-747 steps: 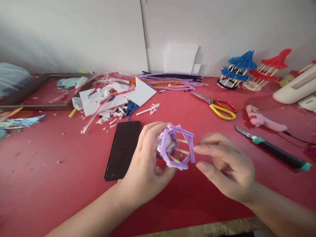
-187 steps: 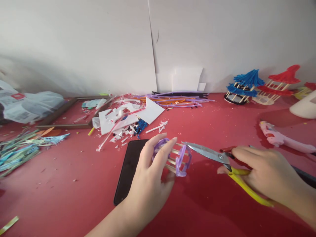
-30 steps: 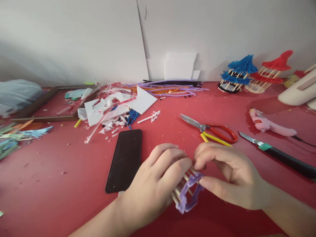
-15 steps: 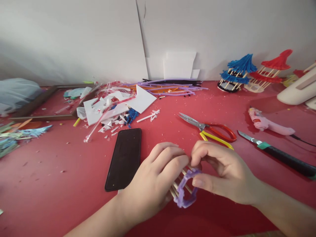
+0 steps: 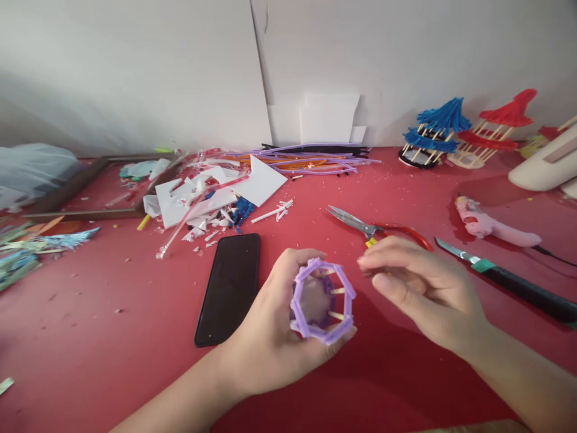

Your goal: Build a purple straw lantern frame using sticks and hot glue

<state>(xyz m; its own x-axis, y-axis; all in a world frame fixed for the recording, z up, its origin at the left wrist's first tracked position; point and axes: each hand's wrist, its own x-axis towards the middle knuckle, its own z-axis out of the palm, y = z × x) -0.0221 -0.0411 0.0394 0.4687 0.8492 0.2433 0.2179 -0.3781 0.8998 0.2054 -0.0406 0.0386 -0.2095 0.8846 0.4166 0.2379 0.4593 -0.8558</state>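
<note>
Head view: purple-rimmed frame (image 5: 316, 304) sits in left hand (image 5: 274, 337).

Cannot see most of the yellow handle (image 5: 371, 242) behind the right hand (image 5: 419, 288), nor all of the bag (image 5: 36, 171) and knife (image 5: 523, 290), cut off by left and right edges.

A pale grey-white wall (image 5: 135, 66) spans ten to two o'clock, split by a dark seam (image 5: 260, 70) just before twelve. Its light is soft, dimmer near ten. Below, a red surface (image 5: 112, 352) reaches toward six o'clock.
</note>
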